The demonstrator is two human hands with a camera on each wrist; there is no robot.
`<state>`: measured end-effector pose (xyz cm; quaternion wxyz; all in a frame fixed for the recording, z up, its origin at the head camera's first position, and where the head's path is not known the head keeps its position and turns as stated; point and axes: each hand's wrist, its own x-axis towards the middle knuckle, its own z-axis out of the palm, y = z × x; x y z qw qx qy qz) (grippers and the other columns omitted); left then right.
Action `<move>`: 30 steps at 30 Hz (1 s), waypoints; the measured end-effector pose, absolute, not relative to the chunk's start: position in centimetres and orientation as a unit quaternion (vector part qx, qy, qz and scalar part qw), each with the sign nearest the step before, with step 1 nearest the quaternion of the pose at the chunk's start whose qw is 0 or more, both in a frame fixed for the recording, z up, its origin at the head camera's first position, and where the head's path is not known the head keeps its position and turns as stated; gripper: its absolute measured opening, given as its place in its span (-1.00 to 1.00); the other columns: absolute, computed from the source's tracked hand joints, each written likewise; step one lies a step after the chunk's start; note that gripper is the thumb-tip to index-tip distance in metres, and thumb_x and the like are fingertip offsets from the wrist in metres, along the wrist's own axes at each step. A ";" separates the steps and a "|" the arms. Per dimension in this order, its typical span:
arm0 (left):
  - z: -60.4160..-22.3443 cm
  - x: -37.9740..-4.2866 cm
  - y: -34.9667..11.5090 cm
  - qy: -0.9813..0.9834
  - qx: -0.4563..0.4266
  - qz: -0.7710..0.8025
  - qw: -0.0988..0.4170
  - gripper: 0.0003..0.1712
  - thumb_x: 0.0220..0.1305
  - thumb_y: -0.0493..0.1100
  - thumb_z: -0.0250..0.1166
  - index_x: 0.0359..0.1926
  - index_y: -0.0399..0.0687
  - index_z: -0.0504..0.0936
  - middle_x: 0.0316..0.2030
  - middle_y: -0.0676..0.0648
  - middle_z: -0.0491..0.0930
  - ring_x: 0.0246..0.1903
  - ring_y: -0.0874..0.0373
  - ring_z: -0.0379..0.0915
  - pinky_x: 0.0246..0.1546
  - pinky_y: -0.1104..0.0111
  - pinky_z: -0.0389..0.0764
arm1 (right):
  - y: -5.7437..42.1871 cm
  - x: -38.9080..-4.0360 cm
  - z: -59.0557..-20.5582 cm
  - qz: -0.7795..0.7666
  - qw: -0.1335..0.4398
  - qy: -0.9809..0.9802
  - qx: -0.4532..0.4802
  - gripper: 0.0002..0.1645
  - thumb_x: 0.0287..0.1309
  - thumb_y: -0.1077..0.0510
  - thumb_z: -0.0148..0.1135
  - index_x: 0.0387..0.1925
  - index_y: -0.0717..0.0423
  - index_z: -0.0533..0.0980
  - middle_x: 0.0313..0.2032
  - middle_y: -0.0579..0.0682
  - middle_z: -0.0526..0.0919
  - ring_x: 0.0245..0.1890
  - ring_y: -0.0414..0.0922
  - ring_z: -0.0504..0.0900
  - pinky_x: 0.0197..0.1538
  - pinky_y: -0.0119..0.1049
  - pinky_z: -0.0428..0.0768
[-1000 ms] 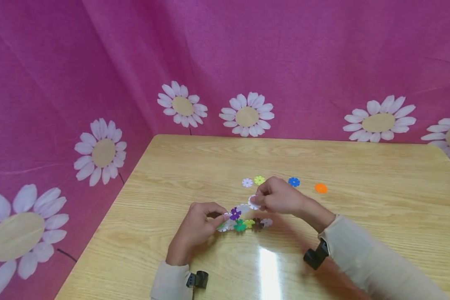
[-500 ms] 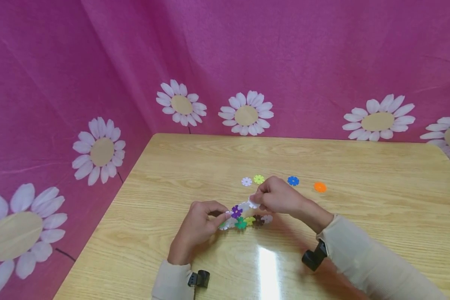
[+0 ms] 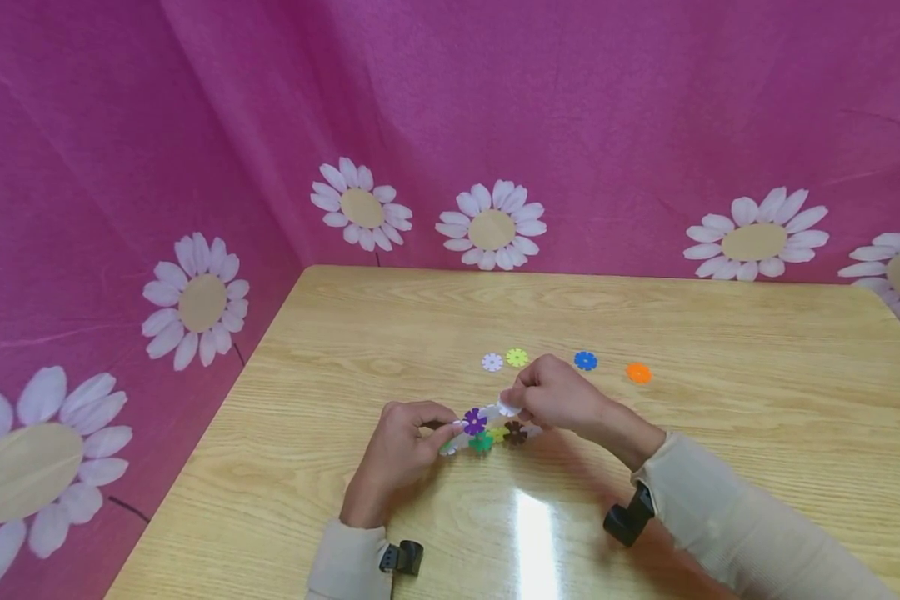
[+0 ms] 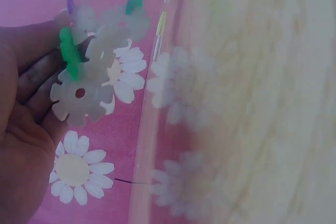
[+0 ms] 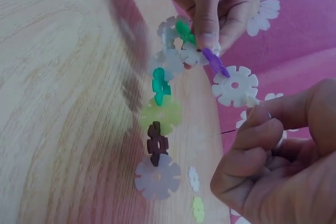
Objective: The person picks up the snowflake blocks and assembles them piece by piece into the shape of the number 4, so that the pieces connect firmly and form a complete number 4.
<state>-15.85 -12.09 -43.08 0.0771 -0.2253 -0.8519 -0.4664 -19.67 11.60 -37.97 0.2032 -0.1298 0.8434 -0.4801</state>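
Observation:
Between both hands hangs a curved chain of notched snowflake discs. My left hand point(image 3: 401, 446) pinches a whitish disc beside the purple disc point(image 3: 475, 421). My right hand point(image 3: 558, 392) grips a white disc point(image 3: 506, 406) at one end; in the right wrist view the fingers cover most of it, and it meets another white disc point(image 5: 235, 86). The other branch runs through a green disc point(image 5: 159, 85), a yellow disc point(image 5: 160, 113) and a brown disc point(image 5: 156, 142) to a pale disc point(image 5: 157, 178). Near the left palm are a light green disc point(image 4: 69, 53) and a translucent disc point(image 4: 81, 95).
Loose discs lie on the wooden table point(image 3: 720, 350) beyond the hands: white point(image 3: 492, 362), yellow point(image 3: 517, 357), blue point(image 3: 586, 360) and orange point(image 3: 639, 372). A pink curtain point(image 3: 607, 125) with printed daisies stands along the back and left edges.
The purple disc has shifted slightly right and up, nearer the right hand. The chain's lower branch has swung up a little. Both hands keep their hold.

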 end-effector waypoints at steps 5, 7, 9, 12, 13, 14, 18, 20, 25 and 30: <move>-43.1 -15.8 -11.9 -0.853 -0.217 -0.466 0.090 -0.95 0.22 -0.31 0.43 -0.37 -0.12 0.79 -0.36 0.02 0.75 -0.34 0.29 0.63 -0.24 0.33 0.64 | 11.4 -19.6 -38.0 -0.476 0.191 0.850 -0.118 -0.60 0.35 0.20 0.20 -0.64 0.25 0.50 -0.72 -0.05 0.44 -0.68 -0.19 0.33 -0.58 -0.35 0.26; -43.1 -15.8 -11.8 -0.854 -0.214 -0.465 0.096 -0.94 0.24 -0.30 0.42 -0.37 -0.11 0.79 -0.36 0.03 0.74 -0.33 0.29 0.64 -0.23 0.31 0.65 | 11.3 -19.5 -38.1 -0.481 0.184 0.850 -0.112 -0.61 0.34 0.21 0.20 -0.63 0.27 0.52 -0.73 -0.05 0.44 -0.67 -0.19 0.34 -0.58 -0.36 0.27; -43.2 -15.8 -11.8 -0.855 -0.207 -0.464 0.101 -0.94 0.25 -0.29 0.41 -0.37 -0.10 0.79 -0.37 0.04 0.74 -0.33 0.31 0.63 -0.22 0.32 0.64 | 11.1 -19.4 -38.2 -0.485 0.178 0.850 -0.105 -0.60 0.34 0.21 0.20 -0.64 0.27 0.52 -0.74 -0.05 0.43 -0.68 -0.19 0.32 -0.58 -0.36 0.26; -43.3 -15.9 -11.7 -0.858 -0.201 -0.460 0.108 -0.95 0.24 -0.30 0.41 -0.36 -0.11 0.79 -0.36 0.04 0.74 -0.34 0.31 0.62 -0.23 0.32 0.65 | 10.8 -19.3 -38.3 -0.486 0.162 0.854 -0.095 -0.58 0.33 0.21 0.21 -0.67 0.25 0.52 -0.76 -0.07 0.41 -0.70 -0.19 0.31 -0.59 -0.36 0.25; -43.3 -16.0 -11.7 -0.858 -0.201 -0.459 0.111 -0.96 0.23 -0.31 0.42 -0.35 -0.12 0.79 -0.35 0.03 0.74 -0.34 0.30 0.63 -0.23 0.32 0.65 | 10.7 -19.3 -38.3 -0.484 0.156 0.856 -0.091 -0.58 0.33 0.21 0.21 -0.68 0.23 0.51 -0.76 -0.07 0.40 -0.70 -0.19 0.31 -0.59 -0.36 0.24; -43.3 -16.0 -11.6 -0.858 -0.201 -0.458 0.113 -0.96 0.23 -0.32 0.42 -0.34 -0.13 0.79 -0.34 0.02 0.75 -0.33 0.30 0.63 -0.23 0.33 0.65 | 10.6 -19.2 -38.3 -0.481 0.150 0.859 -0.087 -0.57 0.33 0.20 0.21 -0.68 0.22 0.51 -0.76 -0.08 0.40 -0.69 -0.19 0.31 -0.59 -0.35 0.24; -43.3 -16.1 -11.5 -0.856 -0.207 -0.458 0.119 -0.96 0.22 -0.35 0.42 -0.33 -0.17 0.78 -0.33 -0.01 0.75 -0.33 0.29 0.64 -0.23 0.34 0.65 | 10.2 -19.1 -38.1 -0.471 0.138 0.868 -0.074 -0.57 0.31 0.19 0.21 -0.70 0.18 0.51 -0.74 -0.08 0.43 -0.67 -0.17 0.35 -0.58 -0.34 0.25; -43.2 -16.1 -11.5 -0.855 -0.207 -0.461 0.115 -0.96 0.22 -0.35 0.42 -0.33 -0.17 0.78 -0.33 -0.01 0.75 -0.33 0.28 0.64 -0.23 0.33 0.65 | 10.1 -19.1 -38.0 -0.465 0.135 0.872 -0.072 -0.58 0.31 0.18 0.22 -0.70 0.18 0.52 -0.73 -0.07 0.44 -0.66 -0.17 0.36 -0.57 -0.34 0.26; -42.9 -16.0 -11.9 -0.857 -0.192 -0.471 0.076 -0.96 0.25 -0.30 0.41 -0.33 -0.11 0.79 -0.34 0.04 0.74 -0.31 0.30 0.62 -0.18 0.31 0.64 | 10.2 -19.3 -38.0 -0.468 0.148 0.868 -0.073 -0.60 0.32 0.18 0.22 -0.64 0.25 0.57 -0.73 -0.06 0.47 -0.68 -0.19 0.36 -0.58 -0.35 0.27; -42.6 -16.3 -12.3 -0.863 -0.191 -0.463 0.064 -0.96 0.25 -0.27 0.42 -0.33 -0.09 0.79 -0.33 0.07 0.74 -0.29 0.27 0.64 -0.14 0.29 0.63 | 10.2 -19.4 -38.1 -0.481 0.160 0.859 -0.075 -0.59 0.32 0.17 0.22 -0.63 0.29 0.57 -0.75 -0.05 0.46 -0.69 -0.20 0.34 -0.59 -0.37 0.25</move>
